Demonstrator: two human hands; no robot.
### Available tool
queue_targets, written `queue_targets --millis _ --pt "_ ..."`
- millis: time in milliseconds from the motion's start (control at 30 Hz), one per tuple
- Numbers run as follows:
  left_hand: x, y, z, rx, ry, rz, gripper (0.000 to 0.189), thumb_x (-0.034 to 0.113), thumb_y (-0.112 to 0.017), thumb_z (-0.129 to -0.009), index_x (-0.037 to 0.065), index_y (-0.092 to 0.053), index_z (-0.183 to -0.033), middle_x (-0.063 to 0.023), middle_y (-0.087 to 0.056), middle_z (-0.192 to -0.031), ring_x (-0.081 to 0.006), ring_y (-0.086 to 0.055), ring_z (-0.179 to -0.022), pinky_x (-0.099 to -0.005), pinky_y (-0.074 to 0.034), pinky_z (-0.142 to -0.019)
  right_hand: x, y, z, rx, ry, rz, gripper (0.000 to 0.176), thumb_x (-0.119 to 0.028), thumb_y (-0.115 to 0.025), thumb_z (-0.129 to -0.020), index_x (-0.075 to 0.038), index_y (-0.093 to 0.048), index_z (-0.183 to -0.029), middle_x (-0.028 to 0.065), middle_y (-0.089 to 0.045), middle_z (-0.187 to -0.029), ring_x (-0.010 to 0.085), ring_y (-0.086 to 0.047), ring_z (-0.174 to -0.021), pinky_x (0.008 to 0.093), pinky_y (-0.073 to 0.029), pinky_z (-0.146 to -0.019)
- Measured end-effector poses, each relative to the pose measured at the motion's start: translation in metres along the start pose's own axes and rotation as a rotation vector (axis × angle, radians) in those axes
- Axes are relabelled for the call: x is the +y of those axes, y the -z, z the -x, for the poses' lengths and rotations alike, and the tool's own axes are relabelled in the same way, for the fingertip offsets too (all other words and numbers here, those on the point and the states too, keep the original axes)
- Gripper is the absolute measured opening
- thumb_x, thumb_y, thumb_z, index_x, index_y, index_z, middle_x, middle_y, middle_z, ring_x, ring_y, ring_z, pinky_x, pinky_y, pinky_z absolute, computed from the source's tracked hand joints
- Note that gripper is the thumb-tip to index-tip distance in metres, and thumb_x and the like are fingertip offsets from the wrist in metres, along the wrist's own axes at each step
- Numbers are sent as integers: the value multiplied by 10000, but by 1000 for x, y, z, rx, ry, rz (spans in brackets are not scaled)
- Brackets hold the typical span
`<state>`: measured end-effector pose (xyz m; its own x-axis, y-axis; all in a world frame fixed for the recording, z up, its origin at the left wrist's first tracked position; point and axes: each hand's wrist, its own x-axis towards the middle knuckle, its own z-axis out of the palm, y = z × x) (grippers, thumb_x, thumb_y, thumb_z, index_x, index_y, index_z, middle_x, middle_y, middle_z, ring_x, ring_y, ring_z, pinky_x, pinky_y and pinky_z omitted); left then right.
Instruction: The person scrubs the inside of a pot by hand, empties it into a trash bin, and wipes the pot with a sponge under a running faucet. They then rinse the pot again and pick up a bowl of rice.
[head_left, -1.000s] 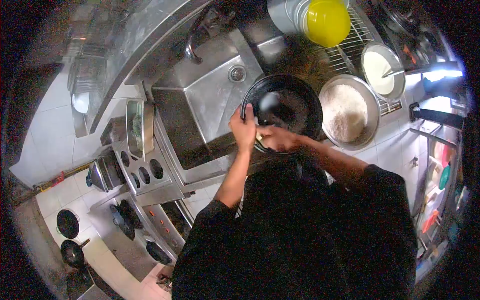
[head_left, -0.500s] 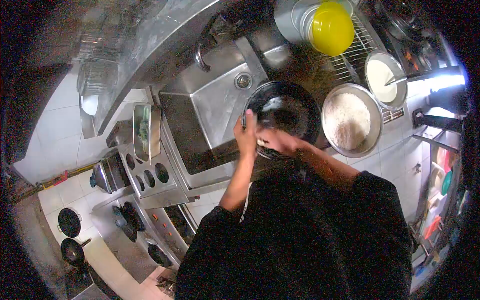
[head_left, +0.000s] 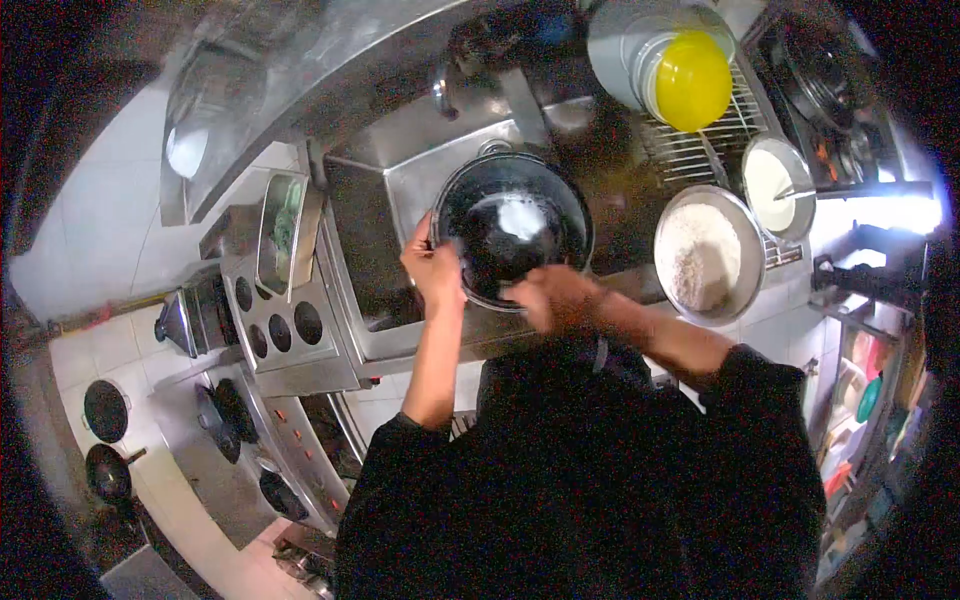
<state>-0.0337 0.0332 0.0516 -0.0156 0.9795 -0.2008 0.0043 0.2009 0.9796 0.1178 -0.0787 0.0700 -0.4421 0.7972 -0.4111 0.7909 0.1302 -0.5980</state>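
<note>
While the steel desk (head_left: 615, 200) runs on to the right, the sink (head_left: 370, 230) has become the place beneath most of the black bowl (head_left: 568, 205). Half a second ago that bowl lay to the right of the drain (head_left: 495, 148), close by the steel bowl (head_left: 752, 262) of pale powder; now its far rim reaches the drain's near edge, and a wider strip of desk separates the two bowls. The view has moved as well, but the gap between them has plainly grown. Further off, the smaller bowl (head_left: 806, 205) of creamy liquid and the yellow tub (head_left: 694, 80) keep their places by the wire rack (head_left: 745, 112). With the black bowl shifted, the left hand (head_left: 434, 270) has gone along with it, its grip clamped on the bowl's left rim. At the near rim, the right hand (head_left: 558, 298) is smeared by motion; whether its grip is apart or together, I cannot tell. The pale bit seen between the hands earlier cannot be made out now.
</note>
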Motion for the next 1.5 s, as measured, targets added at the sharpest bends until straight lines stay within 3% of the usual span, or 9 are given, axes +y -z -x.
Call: queue_targets --millis 133,300,400,467,633,1067,1133,1300,1500 --pt "4 30 -15 18 -154 -71 514 -178 -454 -720 -68 -671 -1173 -92 -711 -1044 -149 -652 -912 -264 -488 -863 0 -50 -32 479 217 -175 268 -308 -531 -935 -102 -640 -1068 150 -667 -839 376 -667 -762 512 -538 -722" --pt "28 69 -18 -124 -274 -371 484 -140 -459 -705 -47 -695 -1117 -95 -724 -999 -159 -659 -907 -272 -494 -859 60 -32 -53 460 329 718 338 -280 -565 -946 -69 -632 -1202 144 -675 -1107 322 -635 -1037 445 -494 -957" --pt "21 84 -28 -179 -432 -464 480 -116 -490 -701 -39 -689 -1131 -98 -727 -973 -177 -664 -929 -295 -499 -876 44 -30 -85 718 -24 -1146 301 -226 -533 -953 -58 -651 -1173 149 -665 -1148 328 -631 -1080 444 -493 -972" --pt "21 95 -36 -123 -345 -415 487 -121 -488 -696 -32 -695 -1129 -104 -726 -997 -185 -668 -936 -293 -497 -883 53 -51 -97 433 -198 -216 311 -160 -540 -926 -38 -631 -1198 171 -668 -1159 337 -620 -1129 442 -498 -970" --pt "14 88 -42 159 -125 -117 479 -153 -473 -718 -27 -716 -1110 -68 -724 -982 -135 -654 -881 -262 -488 -855 -49 -32 -107 65 285 -152 293 -177 -635 -855 -1 -610 -1088 268 -650 -1016 419 -637 -999 497 -514 -853" --pt "2 104 -62 176 -183 -63 118 20 -613 -800 14 -630 -916 -65 -611 -1059 -173 -547 -921 -315 -433 -854 -27 49 -101 331 247 -177 469 -421 -736 -834 -55 -684 -1124 153 -706 -1040 320 -673 -992 430 -519 -878" --pt "40 114 -54 -195 -564 -352 81 75 -615 -883 9 -629 -838 -57 -621 -952 -187 -549 -859 -332 -435 -847 -24 75 -90 286 300 -278 470 -407 -761 -817 -58 -687 -1123 130 -713 -1024 275 -672 -976 409 -518 -874" --pt "60 157 -57 -775 -169 -318 331 277 -638 -976 -10 -731 -839 49 -662 -720 -18 -531 -661 -221 -414 -583 -29 124 -72 209 312 -520 475 -350 -809 -785 -76 -670 -1147 90 -716 -984 174 -638 -958 376 -510 -862" --pt "66 140 -34 -634 -50 -259 361 296 -614 -992 -24 -725 -869 20 -675 -742 -31 -548 -658 -238 -433 -594 -27 92 -88 940 69 -375 394 -250 -703 -887 -154 -590 -1252 113 -657 -1164 273 -608 -1062 428 -497 -895"
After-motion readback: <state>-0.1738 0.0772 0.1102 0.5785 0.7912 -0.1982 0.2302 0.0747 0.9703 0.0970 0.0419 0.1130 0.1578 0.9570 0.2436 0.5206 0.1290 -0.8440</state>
